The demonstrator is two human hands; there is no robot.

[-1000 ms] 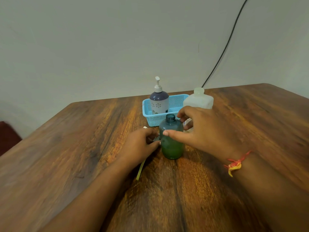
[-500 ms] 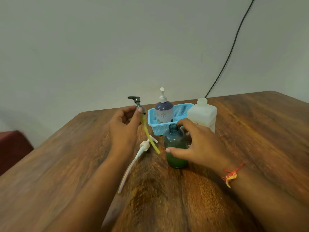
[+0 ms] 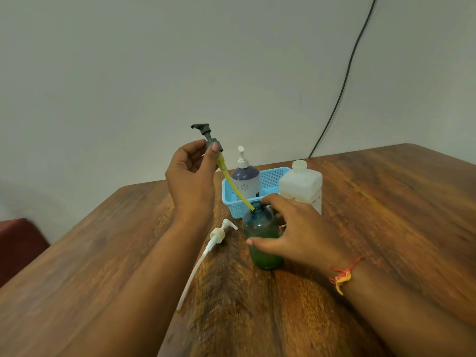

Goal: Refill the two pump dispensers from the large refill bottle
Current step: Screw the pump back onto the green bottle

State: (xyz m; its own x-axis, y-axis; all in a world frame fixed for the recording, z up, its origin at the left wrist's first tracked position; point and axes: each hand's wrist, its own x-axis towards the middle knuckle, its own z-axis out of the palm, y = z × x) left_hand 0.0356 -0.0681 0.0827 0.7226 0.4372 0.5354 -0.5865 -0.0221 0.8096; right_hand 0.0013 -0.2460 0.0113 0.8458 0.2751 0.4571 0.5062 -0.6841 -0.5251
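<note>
My left hand [image 3: 192, 180] pinches the collar of a grey pump head [image 3: 208, 139] held up in the air; its yellow-green tube slants down, its tip at the mouth of the green dispenser bottle [image 3: 261, 234]. My right hand [image 3: 296, 234] wraps that uncapped bottle, which stands on the table with green liquid in its lower part. A purple-and-white dispenser [image 3: 244, 177] with its white pump on stands in the blue basket [image 3: 273, 176]. The large white refill bottle [image 3: 301, 185], cap off, stands right of the basket.
A white pump head with a long tube [image 3: 206, 252] lies on the wooden table [image 3: 386, 215] left of the green bottle. A black cable [image 3: 345, 76] runs down the wall behind. A dark red seat [image 3: 18, 243] sits past the table's left edge.
My left hand lifted the grey pump from the table, then raised it and brought its tube tip to the green bottle's mouth. My right hand kept hold of the bottle.
</note>
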